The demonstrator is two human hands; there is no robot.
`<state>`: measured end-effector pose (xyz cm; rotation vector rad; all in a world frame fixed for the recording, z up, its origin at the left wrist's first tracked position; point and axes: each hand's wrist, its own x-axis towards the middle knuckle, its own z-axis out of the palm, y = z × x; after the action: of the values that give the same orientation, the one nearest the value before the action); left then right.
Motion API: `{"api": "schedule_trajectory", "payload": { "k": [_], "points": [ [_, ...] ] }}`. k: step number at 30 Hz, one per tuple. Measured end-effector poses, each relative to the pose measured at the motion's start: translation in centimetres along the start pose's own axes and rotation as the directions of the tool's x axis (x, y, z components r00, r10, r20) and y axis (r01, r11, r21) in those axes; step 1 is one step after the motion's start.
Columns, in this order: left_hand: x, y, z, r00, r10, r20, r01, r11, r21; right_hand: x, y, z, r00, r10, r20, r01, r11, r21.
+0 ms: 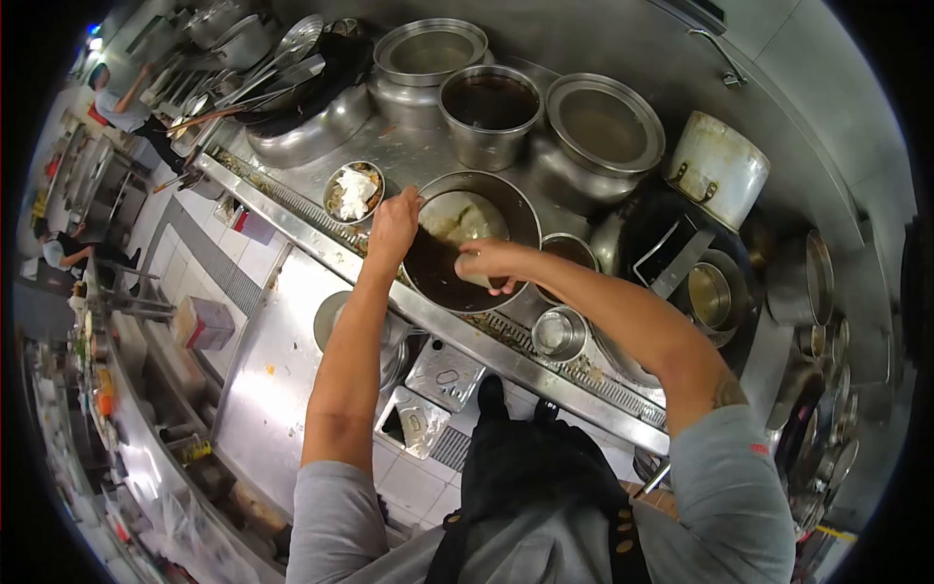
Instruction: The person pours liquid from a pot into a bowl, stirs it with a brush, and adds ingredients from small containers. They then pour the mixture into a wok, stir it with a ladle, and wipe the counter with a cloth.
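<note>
Left hand (394,229) on pot (526,210) rim (tight quarters)

Both arms are stretched forward; the left hand (392,229) is clenched; the right hand (489,265) is curled palm-down.

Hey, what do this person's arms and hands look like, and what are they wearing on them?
The left hand and right hand are bare, with no gloves. The left sleeve and right sleeve are grey and short, ending above the elbows and leaving the forearms uncovered. The right sleeve has a small red mark, and a dark tattoo sits just below it. A black apron covers the front.
</note>
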<state>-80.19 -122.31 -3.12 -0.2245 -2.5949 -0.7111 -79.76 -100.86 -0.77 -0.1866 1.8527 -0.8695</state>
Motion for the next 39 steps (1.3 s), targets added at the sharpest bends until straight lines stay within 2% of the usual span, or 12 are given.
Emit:
{"api": "schedule_trajectory", "payload": {
  "k": [5, 7, 8, 12, 15, 19, 23, 26, 30, 35, 37, 39],
  "points": [
    [-0.8, -0.7, -0.2, 0.999, -0.045, 0.015, 0.044, 0.997, 0.065, -1.5, 0.1, -1.2, 0.99, -0.123, 0.074, 0.135, 0.63, -0.765],
    [-0.9, -1.0, -0.3, 0.999, -0.039, 0.031, 0.039, 0.999, 0.013, -0.8, -0.6, -0.4, 0.861, -0.431, 0.269, 0.283, -0.032, -0.958],
    [-0.7, -0.9, -0.2, 0.998, -0.052, 0.045, 0.052, 0.999, 0.0, -0.6, -1.0, -0.3, 0.797, -0.555, 0.238, 0.257, -0.045, -0.965],
    [-0.6, -1.3, -0.1, 0.997, -0.048, 0.067, 0.047, 0.999, 0.014, 1.7, -0.8, -2.8, 0.669, -0.723, -0.173, -0.042, 0.195, -0.98],
    [-0.7, -0.8, -0.1, 0.996, -0.085, 0.012, 0.085, 0.996, 0.013, 1.0, 1.2, -2.6, 0.803, -0.498, -0.328, -0.208, 0.282, -0.937],
    [-0.5, -0.1, 0.5, 0.993, -0.113, -0.024, 0.114, 0.993, 0.04, -3.6, 1.8, 0.1, 0.799, -0.601, -0.01, 0.138, 0.198, -0.97],
    [-0.1, 1.0, -0.3, 0.989, -0.143, 0.029, 0.14, 0.986, 0.089, -2.2, 1.6, 1.0, 0.76, -0.643, -0.092, 0.111, 0.268, -0.957],
    [-0.7, 0.4, -0.1, 0.992, -0.128, -0.001, 0.127, 0.989, 0.074, -0.6, 2.7, -1.0, 0.845, -0.393, -0.363, -0.22, 0.364, -0.905],
    [-0.3, 0.8, 0.4, 0.99, -0.134, -0.033, 0.136, 0.987, 0.081, -5.6, 0.7, -0.1, 0.881, -0.472, -0.022, 0.138, 0.302, -0.943],
    [0.4, 1.3, 0.5, 0.993, -0.115, 0.035, 0.111, 0.99, 0.088, -2.9, -0.2, -1.4, 0.725, -0.687, -0.052, 0.166, 0.247, -0.955],
    [0.2, 1.0, 0.3, 0.99, -0.125, 0.067, 0.118, 0.988, 0.097, -2.3, 0.0, -2.6, 0.748, -0.534, -0.394, -0.025, 0.571, -0.821],
    [0.4, 1.3, 0.8, 0.998, -0.053, 0.016, 0.052, 0.997, 0.06, -1.8, 1.3, -1.6, 0.799, -0.501, -0.333, 0.072, 0.63, -0.773]
  ]
}}
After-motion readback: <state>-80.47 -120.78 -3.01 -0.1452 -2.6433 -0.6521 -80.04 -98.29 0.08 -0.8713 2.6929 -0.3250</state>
